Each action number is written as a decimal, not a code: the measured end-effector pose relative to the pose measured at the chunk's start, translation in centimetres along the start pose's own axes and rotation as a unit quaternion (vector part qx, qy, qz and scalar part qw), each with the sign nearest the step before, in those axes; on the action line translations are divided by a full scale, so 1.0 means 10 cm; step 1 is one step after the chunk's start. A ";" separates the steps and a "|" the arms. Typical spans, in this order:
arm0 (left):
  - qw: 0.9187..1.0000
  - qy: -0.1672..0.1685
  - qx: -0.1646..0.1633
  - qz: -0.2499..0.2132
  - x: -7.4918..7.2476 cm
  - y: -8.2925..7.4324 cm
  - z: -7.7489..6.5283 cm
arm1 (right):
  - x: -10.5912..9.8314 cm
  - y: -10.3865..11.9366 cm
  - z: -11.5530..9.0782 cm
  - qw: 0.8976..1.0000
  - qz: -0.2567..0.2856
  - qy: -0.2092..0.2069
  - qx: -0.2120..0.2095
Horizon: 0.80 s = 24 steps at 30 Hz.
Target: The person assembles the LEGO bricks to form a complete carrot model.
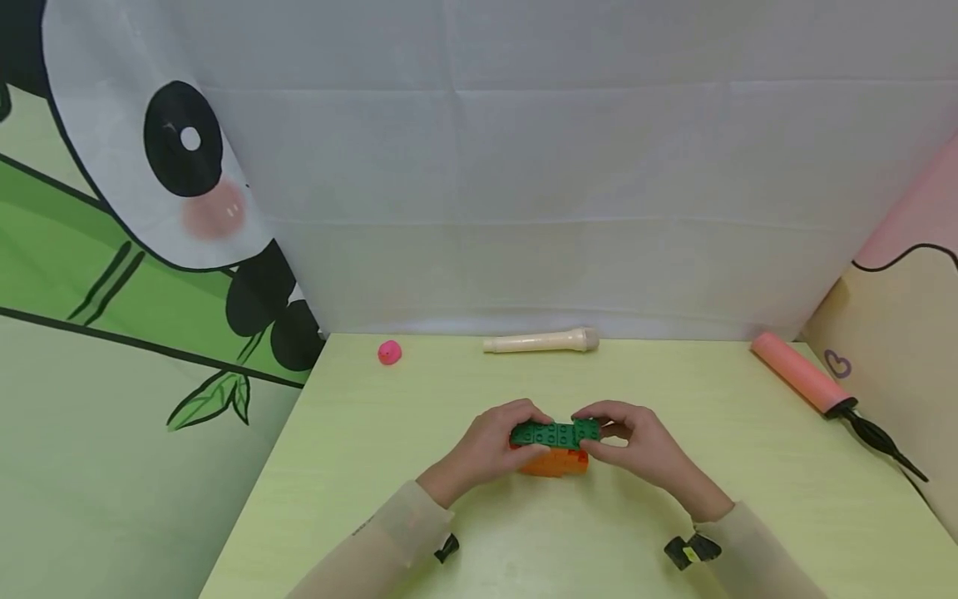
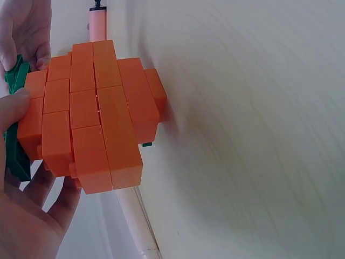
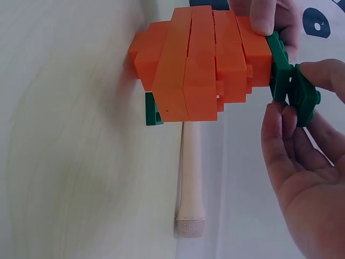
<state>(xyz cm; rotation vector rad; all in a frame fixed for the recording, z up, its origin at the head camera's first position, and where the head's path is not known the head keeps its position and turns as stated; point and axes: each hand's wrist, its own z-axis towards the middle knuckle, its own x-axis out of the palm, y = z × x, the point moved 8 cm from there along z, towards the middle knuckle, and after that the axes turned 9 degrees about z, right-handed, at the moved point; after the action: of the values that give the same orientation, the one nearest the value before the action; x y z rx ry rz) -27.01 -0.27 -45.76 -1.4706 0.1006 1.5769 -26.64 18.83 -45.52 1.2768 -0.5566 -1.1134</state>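
An orange build of stacked toy building bricks (image 1: 554, 462), stepped and rounded in outline, is at the middle of the table. A green studded brick (image 1: 540, 435) lies along its top. My left hand (image 1: 490, 445) grips the build by its green top, thumb in front and fingers behind. Between the thumb and fingers of my right hand (image 1: 644, 441) is a smaller green brick (image 3: 303, 100). It sits tilted against the right end of the long green brick (image 3: 279, 67); whether they are locked together I cannot tell. Another green piece (image 3: 153, 110) shows behind the orange bricks in the right wrist view.
A cream toy microphone (image 1: 540, 341) lies along the table's back edge. To its left is a small pink ball-like thing (image 1: 389, 353). A pink hand pump (image 1: 804, 374) with a black end lies at the right edge. White cloth (image 1: 569, 208) hangs behind the table (image 1: 359, 499).
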 end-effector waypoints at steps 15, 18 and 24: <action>1.000 0.005 -0.005 -0.016 0.00 -0.01 0.00 | 0.08 -0.03 -0.01 0.999 0.034 0.009 0.018; 1.000 0.003 -0.003 -0.017 0.00 -0.01 0.00 | 0.11 -0.02 0.00 0.997 0.065 0.021 0.033; 1.000 -0.001 0.003 -0.018 0.00 0.00 0.00 | 0.13 -0.04 0.03 0.995 0.086 0.026 0.044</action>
<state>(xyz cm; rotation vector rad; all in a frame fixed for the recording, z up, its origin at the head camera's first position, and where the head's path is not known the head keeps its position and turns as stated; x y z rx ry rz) -26.99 -0.30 -45.74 -1.4586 0.0788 1.5481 -26.51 17.61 -46.14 1.3046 -0.6699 -0.9173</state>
